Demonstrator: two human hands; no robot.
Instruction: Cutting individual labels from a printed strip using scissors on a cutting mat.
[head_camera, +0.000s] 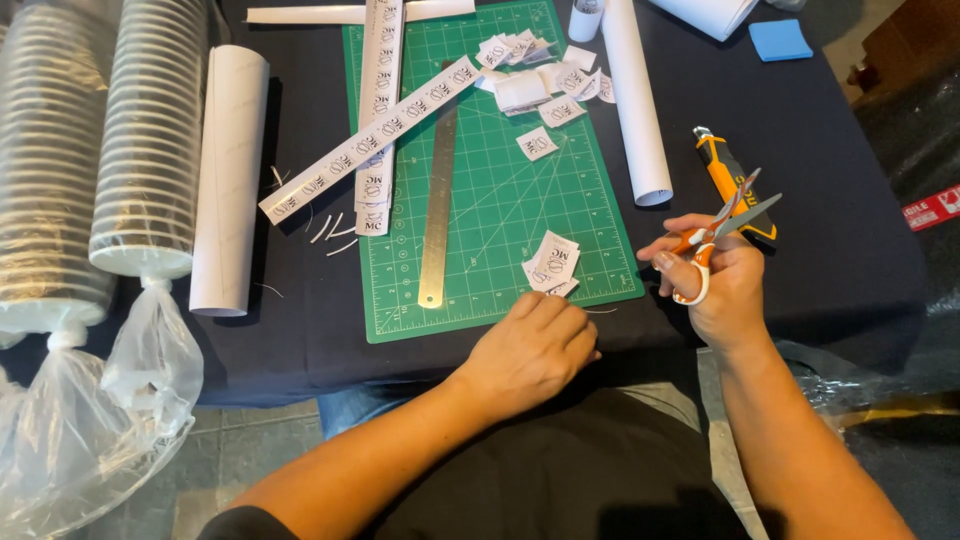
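- At my far left two bagged stacks of lids (150, 140) lie on the bench (840, 230), with a rolled white sheet (230, 180) just beside them.
- On the green cutting mat (500, 200) printed label strips (370, 140) lie crossed, touching the steel ruler (438, 200); loose cut labels (540, 75) are scattered at the mat's far end.
- My left hand (530, 350) rests knuckles up at the mat's near edge, fingers curled under; I cannot tell whether its grip holds anything. It sits just below the small pile of cut labels (552, 264).
- I judge the step to be cutting strips into single labels and stacking them, with this pile as the output.
- My right hand (715, 285) has its grip clenched through the handles of the orange scissors (715, 232), blades slightly parted, lifted clear of the mat.
- Behind the scissors an orange utility knife (725, 175) lies on the bench, near a second paper roll (635, 100).
- The next cut, as I see it, calls for a fresh strip fed squarely between the blades.
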